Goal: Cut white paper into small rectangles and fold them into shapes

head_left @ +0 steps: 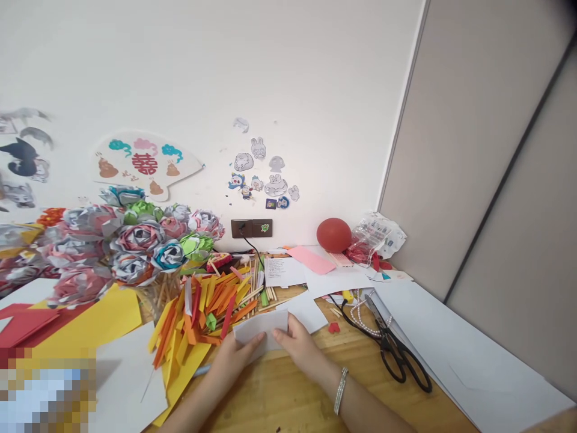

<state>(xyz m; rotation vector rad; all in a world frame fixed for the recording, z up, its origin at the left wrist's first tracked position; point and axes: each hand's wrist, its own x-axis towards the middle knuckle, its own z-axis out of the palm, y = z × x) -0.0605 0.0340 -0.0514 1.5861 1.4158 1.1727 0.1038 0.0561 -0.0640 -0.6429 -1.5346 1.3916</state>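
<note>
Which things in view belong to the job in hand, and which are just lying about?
In hand:
- piece of white paper, held by left hand and right hand

Seemingly just lying about, untouched:
- black scissors
- round red object
- paper flowers

left hand (236, 353) probably part-hidden behind paper (262, 323)

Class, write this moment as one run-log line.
left hand: holds white paper | right hand: holds same paper | left of paper: orange and yellow strips | right of paper: black-handled scissors, untouched
</note>
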